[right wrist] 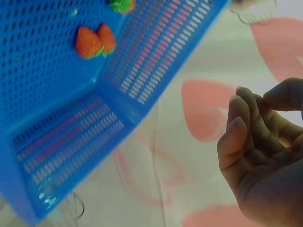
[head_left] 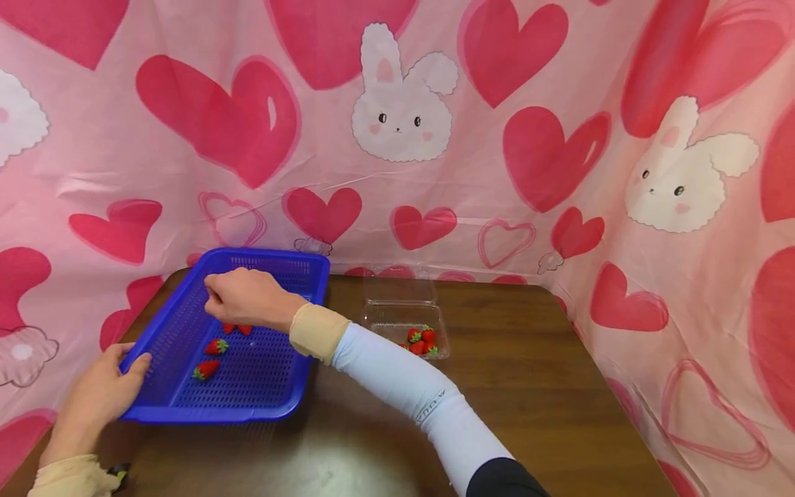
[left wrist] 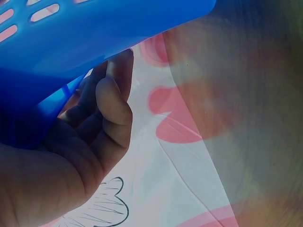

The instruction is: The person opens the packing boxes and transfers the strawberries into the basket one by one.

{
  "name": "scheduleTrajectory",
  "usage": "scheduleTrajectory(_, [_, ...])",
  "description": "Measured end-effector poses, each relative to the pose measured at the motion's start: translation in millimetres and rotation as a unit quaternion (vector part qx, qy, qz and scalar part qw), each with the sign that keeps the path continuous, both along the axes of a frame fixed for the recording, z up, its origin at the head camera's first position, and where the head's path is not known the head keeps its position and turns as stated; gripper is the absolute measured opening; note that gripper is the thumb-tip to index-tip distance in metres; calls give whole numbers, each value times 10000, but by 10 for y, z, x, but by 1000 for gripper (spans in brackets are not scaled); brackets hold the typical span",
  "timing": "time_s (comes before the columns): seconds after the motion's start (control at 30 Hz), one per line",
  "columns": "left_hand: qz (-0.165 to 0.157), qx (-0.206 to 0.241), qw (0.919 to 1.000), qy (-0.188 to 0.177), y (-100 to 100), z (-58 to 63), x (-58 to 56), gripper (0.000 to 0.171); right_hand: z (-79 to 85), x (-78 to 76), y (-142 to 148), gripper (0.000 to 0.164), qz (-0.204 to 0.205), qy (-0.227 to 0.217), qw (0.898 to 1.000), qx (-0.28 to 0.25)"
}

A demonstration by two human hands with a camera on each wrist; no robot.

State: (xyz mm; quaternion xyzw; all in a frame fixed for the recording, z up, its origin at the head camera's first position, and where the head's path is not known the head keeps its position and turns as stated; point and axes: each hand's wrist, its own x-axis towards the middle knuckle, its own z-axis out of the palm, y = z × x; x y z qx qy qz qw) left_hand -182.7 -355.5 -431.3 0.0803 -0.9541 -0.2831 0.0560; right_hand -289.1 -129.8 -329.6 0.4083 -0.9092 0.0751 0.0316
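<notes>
At the near left corner of a blue perforated basket (head_left: pixel 214 414), my left hand (head_left: pixel 102 390) grips the rim, thumb over the top and fingers (left wrist: pixel 113 109) curled outside. My right hand (head_left: pixel 248 297) hovers over the basket's far left part. Its fingers are loosely curled, with nothing between them in the right wrist view. On the basket floor lie a red strawberry (head_left: pixel 206 371) with a green top and another strawberry (head_left: pixel 217 346) just beyond it. Two more strawberries (right wrist: pixel 87 42) sit side by side, partly hidden by my right hand in the head view.
A clear plastic clamshell box (head_left: pixel 388 316) stands to the basket's right, lid up, with several strawberries (head_left: pixel 424 338) inside. Both rest on a brown wooden table (head_left: pixel 509 386). A pink cloth (head_left: pixel 329 166) with hearts and rabbits hangs behind and at the sides.
</notes>
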Motion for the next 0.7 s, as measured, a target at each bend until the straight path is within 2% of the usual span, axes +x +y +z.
scheduleTrajectory(0.2, [-82,-22,9999,-69,3,25,-5,52,72,-12,407,15,167,417,9974,-555])
scheduleTrajectory(0.33, [-20,16,9999,-116,-7,5,-8,52,106,-30,641,14,257,701,9938,-828])
scheduleTrajectory(0.5, [2,-27,10000,-92,-15,6,-36,53,139,-62,936,14,185,976,9906,-941])
scheduleTrajectory(0.7, [-42,-53,10000,-45,-25,-7,-40,52,63,-145,1311,15,16,855,9920,-933])
